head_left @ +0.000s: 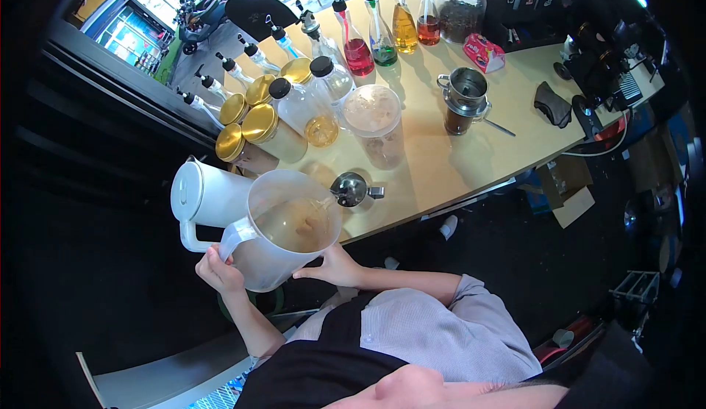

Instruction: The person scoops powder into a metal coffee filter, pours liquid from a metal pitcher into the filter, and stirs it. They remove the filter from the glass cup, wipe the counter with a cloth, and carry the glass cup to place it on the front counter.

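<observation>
My left hand [220, 271] is closed around the handle of a large translucent plastic pitcher [265, 262] at the table's near edge. A little brownish liquid or residue shows inside it. Against the pitcher's lower right side rests my right hand [337, 268], thumb apart and the other fingers partly hidden behind it. The pitcher's rim is close to a small metal cup [351, 188] with a handle; I cannot tell whether they touch. Just left of the pitcher stands a white lidded jug [209, 192].
Gold-lidded jars [276, 133], a clear bottle [305, 107], and a tall frothy container [373, 133] stand beyond the pitcher. Several syrup bottles [358, 52] line the back. Farther right are a metal drip filter [468, 85] over a glass and a dark cloth [553, 105].
</observation>
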A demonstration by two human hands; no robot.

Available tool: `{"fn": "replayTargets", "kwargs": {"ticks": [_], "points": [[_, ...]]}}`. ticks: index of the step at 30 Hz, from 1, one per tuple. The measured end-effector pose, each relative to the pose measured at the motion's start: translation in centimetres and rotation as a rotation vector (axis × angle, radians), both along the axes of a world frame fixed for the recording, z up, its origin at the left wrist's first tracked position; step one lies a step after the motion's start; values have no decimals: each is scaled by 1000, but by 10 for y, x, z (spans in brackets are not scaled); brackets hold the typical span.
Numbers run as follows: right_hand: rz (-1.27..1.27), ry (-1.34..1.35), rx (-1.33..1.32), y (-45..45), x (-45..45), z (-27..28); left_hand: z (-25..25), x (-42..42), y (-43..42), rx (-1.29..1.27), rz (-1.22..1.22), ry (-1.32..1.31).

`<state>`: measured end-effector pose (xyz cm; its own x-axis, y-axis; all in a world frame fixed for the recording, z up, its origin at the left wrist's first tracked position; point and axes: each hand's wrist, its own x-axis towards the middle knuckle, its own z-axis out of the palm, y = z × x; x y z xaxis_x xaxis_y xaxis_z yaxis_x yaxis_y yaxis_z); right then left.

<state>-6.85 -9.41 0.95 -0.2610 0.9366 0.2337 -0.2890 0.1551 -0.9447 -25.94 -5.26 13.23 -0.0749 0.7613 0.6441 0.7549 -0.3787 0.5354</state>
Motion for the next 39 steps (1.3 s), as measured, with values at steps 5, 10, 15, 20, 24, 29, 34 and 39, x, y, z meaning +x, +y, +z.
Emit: {"fn": "replayTargets", "kwargs": {"ticks": [5, 10, 15, 20, 24, 29, 34, 39], "points": [[46, 150, -108, 1, -1, -5, 0, 3, 1, -7, -14, -35], [70, 122, -89, 2, 0, -7, -5, -2, 3, -7, -21, -51], [3, 95, -55, 1, 0, -6, -4, -4, 2, -6, -24, -41], [54, 49, -77, 2, 0, -8, -3, -1, 1, -4, 7, -55], [53, 58, -63, 2, -1, -9, -3, -4, 0, -22, 7, -53], [-25, 97, -32, -1, -1, -5, -3, -6, 0, 4, -16, -45], [69, 45, -43, 2, -3, -10, -3, -6, 0, 7, 0, -40], [64, 77, -56, 1, -2, -8, -2, -4, -1, 14, 2, -41]]}}
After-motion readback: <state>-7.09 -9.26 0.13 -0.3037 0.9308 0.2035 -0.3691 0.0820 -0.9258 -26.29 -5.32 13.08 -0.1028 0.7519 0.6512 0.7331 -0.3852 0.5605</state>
